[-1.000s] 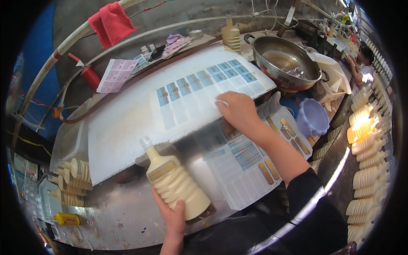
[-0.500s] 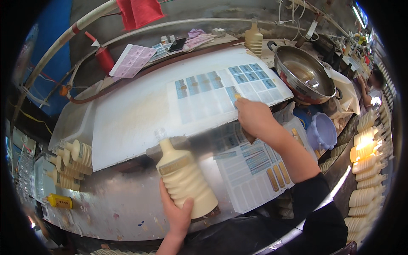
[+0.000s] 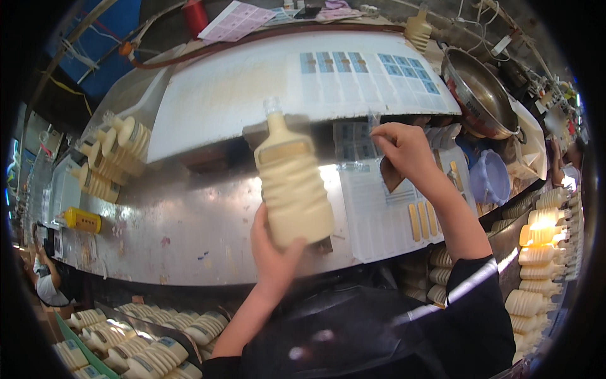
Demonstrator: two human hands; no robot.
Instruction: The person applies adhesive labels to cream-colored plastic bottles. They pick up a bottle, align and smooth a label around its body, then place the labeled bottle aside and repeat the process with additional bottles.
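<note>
My left hand (image 3: pixel 273 249) has its fingers wrapped round the lower end of a ribbed, cream-coloured plastic bottle (image 3: pixel 291 183), which I hold in the air above the middle of the shiny steel table (image 3: pixel 177 227), its clear narrow neck pointing away from me. I only have the base, so the heavy, full body sticks out past my fingers; I judge it could tip or slide out, since the ridged plastic looks smooth and glossy. My right hand (image 3: pixel 404 148) is off to the right, fingers pinched shut on the corner of a small clear sticker (image 3: pixel 374 120) that I can hardly make out. Thin film like that could curl back on itself, stick to my fingertips, or go onto the ribs crooked or wrinkled, because the wavy surface offers little flat ground. Beneath that hand, at the table's right edge, lies a white backing sheet with rows of pale and yellow labels (image 3: pixel 391 208); it is slick paper and might shift if my wrist brushes it. Behind the bottle a broad white sloping panel carrying blue-printed label squares (image 3: pixel 265 88) rises along the far edge. More cream bottles (image 3: pixel 110 161) lie stacked near the far left corner, a yellow box-shaped tool (image 3: pixel 81 220) at the left edge, and a dull round metal basin (image 3: pixel 480 95) beyond the far right corner.
</note>
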